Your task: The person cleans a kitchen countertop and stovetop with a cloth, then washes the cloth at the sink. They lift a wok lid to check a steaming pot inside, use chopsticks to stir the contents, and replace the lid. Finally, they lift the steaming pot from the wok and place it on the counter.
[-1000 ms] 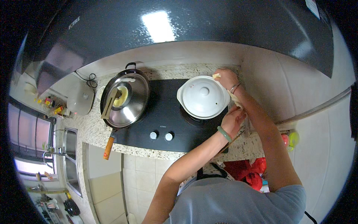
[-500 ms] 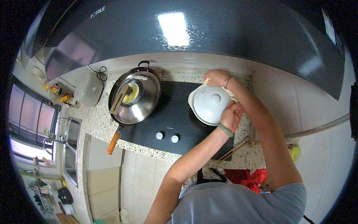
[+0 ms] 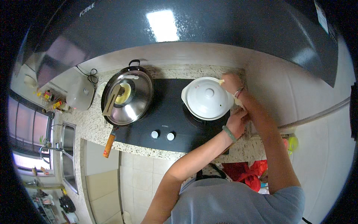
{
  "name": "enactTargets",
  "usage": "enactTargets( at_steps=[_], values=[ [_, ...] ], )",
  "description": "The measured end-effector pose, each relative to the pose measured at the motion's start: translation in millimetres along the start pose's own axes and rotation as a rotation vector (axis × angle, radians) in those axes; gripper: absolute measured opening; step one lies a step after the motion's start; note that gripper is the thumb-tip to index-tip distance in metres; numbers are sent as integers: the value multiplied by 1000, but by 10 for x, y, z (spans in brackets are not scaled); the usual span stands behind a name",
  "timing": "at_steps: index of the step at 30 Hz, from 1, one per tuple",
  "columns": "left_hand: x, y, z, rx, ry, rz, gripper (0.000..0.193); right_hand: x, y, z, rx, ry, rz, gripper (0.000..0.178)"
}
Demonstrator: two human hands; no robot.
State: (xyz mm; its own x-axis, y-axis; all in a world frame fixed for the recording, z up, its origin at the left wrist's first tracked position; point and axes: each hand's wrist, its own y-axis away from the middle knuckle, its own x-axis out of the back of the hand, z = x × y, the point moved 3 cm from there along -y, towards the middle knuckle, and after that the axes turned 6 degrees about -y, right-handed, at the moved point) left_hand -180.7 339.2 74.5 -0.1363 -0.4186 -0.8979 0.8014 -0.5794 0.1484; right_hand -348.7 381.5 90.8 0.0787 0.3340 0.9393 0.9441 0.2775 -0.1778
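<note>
White lidded pot (image 3: pixel 204 104) sits on R side of the black cooktop (image 3: pixel 164 112), over the burner, w/ its lid (image 3: pixel 195 97) on & seated afaict. Person's right hand (image 3: pixel 232 83) is curled at the pot's upper R edge, fingers closed on a pale cloth (image 3: pixel 222 81) that shows again lower down, near the wrist. Left hand (image 3: pixel 236 122) is just beside the pot's lower R side, fingers bent & partly hidden by the R forearm; can't tell if it grips the cloth's lower end or only rests there.

Handling, judging by looks: prob. ceramic, so heavy, esp. if full (can't see inside), rigid, brittle if knocked, glaze smooth & maybe slippery. Could be hot, being on a stove. Best hold = both side lugs (image 3: pixel 184 94), the L one in plain view, w/ dry cloth btwn skin & wall, pot kept level. Lid looks loose, likely to slide if tilted; best held by its round knob (image 3: pixel 209 92). Metal-lidded wok (image 3: pixel 136 104) stands well apart, on the cooktop's L side
</note>
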Motion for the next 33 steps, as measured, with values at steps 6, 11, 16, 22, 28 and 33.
enactTargets(
  at_steps=[6,11,16,22,28,33],
  values=[
    [88,566,-392,205,91,-5,28,-32,797,-123,-174,-57,12,19],
    [299,1387,-313,410,-48,132,29,68,1444,-860,-107,-534,-246,29],
    [936,1825,84,-79,-361,476,24,-10,1469,-1348,-521,-1771,-313,19],
    [663,1772,752,-301,18,403,36,-473,1292,-1762,-208,-1110,-69,26],
    [795,1342,1311,-334,-131,369,34,-253,478,-1986,80,-565,265,16],
    [987,1011,1563,-246,-76,410,25,-532,-8,-1762,-85,-286,199,11]
  ],
)
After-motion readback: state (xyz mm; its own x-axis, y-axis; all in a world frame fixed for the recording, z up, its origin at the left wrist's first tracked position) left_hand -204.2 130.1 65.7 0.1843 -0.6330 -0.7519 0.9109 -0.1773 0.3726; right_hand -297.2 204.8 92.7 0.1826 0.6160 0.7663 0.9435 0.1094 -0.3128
